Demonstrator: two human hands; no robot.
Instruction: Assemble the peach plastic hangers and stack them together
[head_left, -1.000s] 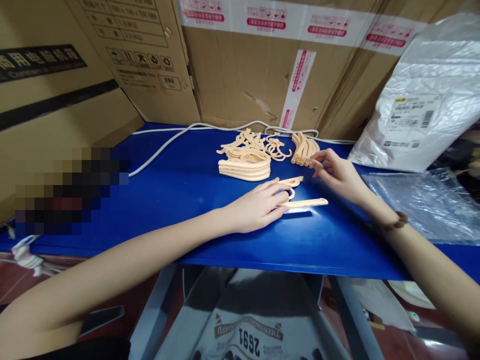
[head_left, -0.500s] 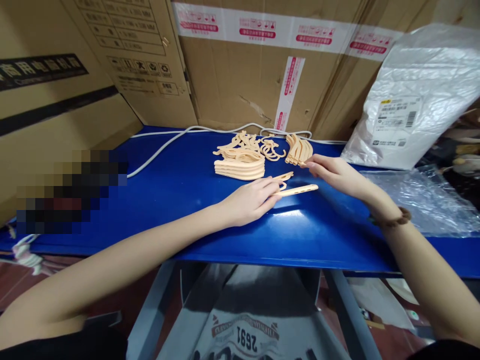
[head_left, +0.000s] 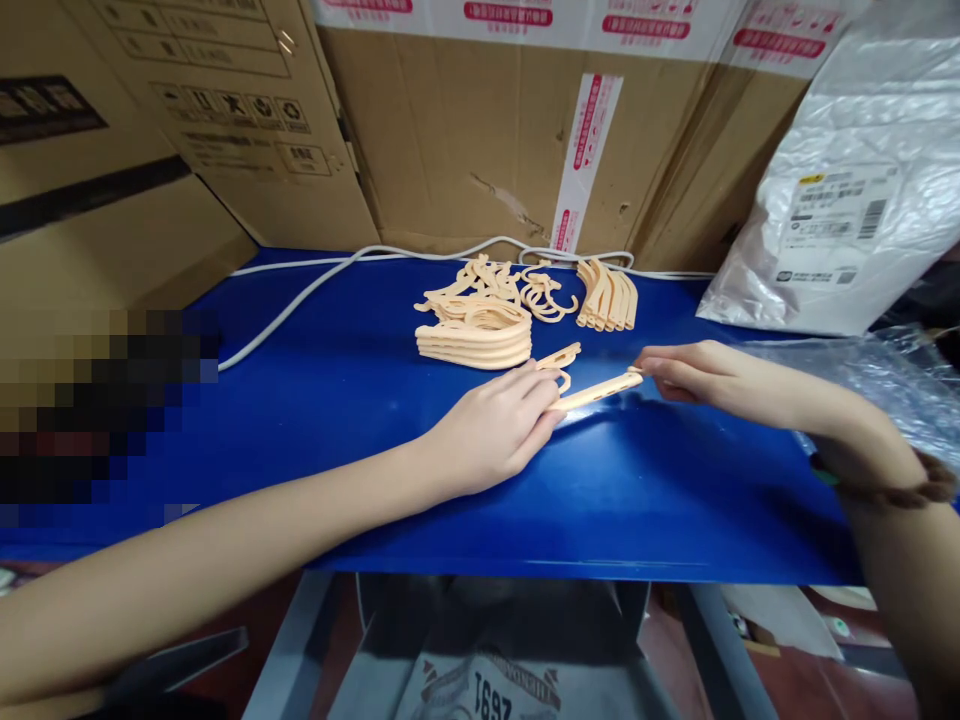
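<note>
A beige plastic folding hanger (head_left: 600, 390), with slots along its long bar, is gripped by my left hand (head_left: 499, 425) just above the table. A short slotted part and a loop of it show beyond the fingers; the rest is hidden in the palm. My right hand (head_left: 694, 372) is pinched at the far end of the bar, with a small bit of beige at the fingertips too small to identify. Behind my left hand lies a stack of curved beige hanger pieces (head_left: 474, 345). Loose beige hooks (head_left: 546, 297) and a bundle of curved hanger arms (head_left: 609, 298) sit farther back.
The blue table (head_left: 337, 400) carries a white cable (head_left: 315, 285) along its back. Cardboard boxes (head_left: 465, 130) wall in the rear and left. On the right stand a white mailing bag (head_left: 817, 200) and clear plastic film (head_left: 922, 380). A blurred-out object (head_left: 97, 420) is at left.
My right hand has moved from the bundle of hanger arms toward me, to the end of the held bar. My left hand keeps its grip. The view has come closer to the table.
</note>
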